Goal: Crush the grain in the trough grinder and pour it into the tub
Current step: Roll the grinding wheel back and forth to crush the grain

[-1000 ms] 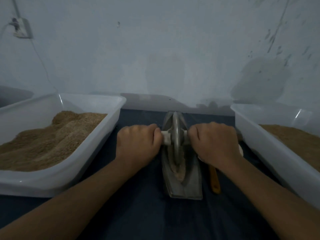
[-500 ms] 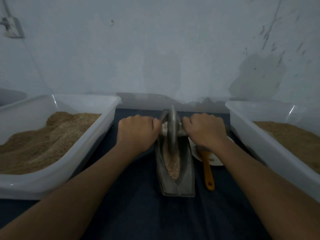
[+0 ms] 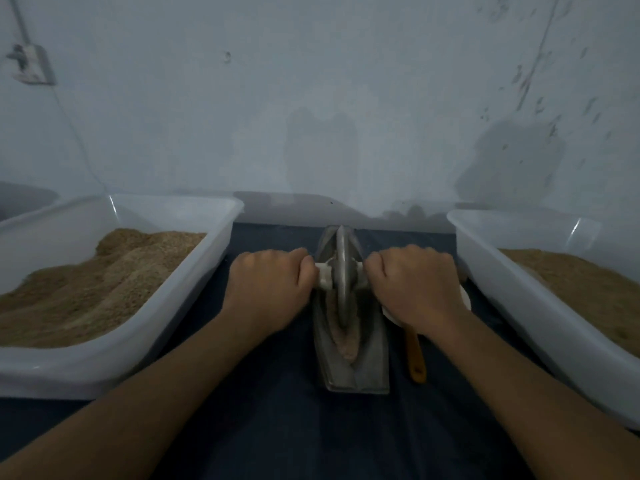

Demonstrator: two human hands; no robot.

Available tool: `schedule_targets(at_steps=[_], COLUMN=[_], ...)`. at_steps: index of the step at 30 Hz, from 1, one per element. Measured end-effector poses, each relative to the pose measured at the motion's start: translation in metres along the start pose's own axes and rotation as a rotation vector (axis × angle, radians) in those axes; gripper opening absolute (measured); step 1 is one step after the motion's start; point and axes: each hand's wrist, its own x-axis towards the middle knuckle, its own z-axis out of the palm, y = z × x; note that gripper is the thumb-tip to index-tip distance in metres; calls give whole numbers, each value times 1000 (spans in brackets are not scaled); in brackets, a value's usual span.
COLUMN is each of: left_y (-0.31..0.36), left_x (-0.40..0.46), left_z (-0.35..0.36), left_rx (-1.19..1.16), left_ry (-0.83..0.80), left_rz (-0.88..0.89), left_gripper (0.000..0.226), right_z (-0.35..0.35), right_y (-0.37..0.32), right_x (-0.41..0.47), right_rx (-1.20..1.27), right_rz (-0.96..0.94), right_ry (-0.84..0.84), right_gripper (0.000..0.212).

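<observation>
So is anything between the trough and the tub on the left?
Nothing visible. The left hand and its forearm lie over the bare dark cloth between the trough and the left tub.

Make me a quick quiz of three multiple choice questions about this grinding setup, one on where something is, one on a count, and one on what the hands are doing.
1. Where does the orange handle lie?
A. right of the trough grinder
B. inside the left tub
C. on the wall

2. How many white tubs hold grain?
A. one
B. two
C. four

3. What are the hands doing?
A. resting flat on the cloth
B. lifting a tub
C. gripping the wheel's axle

Answers:
1 A, it lies on the dark cloth beside the trough.
2 B, the left tub and the right tub.
3 C, the left hand and right hand grip the axle either side of the wheel.
</observation>
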Motion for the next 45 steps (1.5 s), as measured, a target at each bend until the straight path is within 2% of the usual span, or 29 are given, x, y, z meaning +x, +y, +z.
schedule_targets(at_steps=[3,6,8,11,14,16,19,22,24,26,28,31,33,36,40,42,45], left_y=[-2,-7,-8,-1,2,2,7,5,6,7,3,-2,1,9,10,9,7], left_x=[26,59,62,36,3,-20,-39,-16,9,35,63,69,48,2,-48,-57,-31], left_z=[19,29,31,17,-5,-23,-37,-28,-11,10,21,27,14,-17,-55,-60,-48], left_rx=[116,98,84,111,70,-18,-102,-141,-55,47,73,30,14,-117,-216,-233,-273], left_ry=[-149,-221,-249,-190,-99,-19,79,24,-104,-162,-239,-333,-316,-191,-114,-140,-244], left_rz=[36,-60,-73,3,33,14,51,-10,-47,-59,-146,-210,-149,-122,-83,-89,-156], left_gripper=[17,25,21,15,25,34,30,32,32,30,29,26,21,30,42,49,45], right_z=[15,23,21,10,0,-12,-22,-11,3,17,25,28,19,-7,-41,-46,-33], right_y=[9,17,15,10,4,2,3,3,3,7,12,8,3,-3,-1,-3,-10], right_x=[41,71,78,64,17,-17,-42,-26,1,35,65,79,64,13,-44,-50,-22], right_rx=[15,48,30,26,4,143,254,213,146,172,192,187,136,168,235,220,182], right_rz=[10,-9,-48,-15,-90,-39,2,25,67,146,201,201,151,58,-9,-39,-13], right_ry=[-179,-300,-324,-231,-84,-5,110,17,-27,-74,-139,-116,-80,-73,-20,23,18], right_gripper=[57,41,36,47,35,38,39,47,52,52,54,56,53,48,36,34,44])
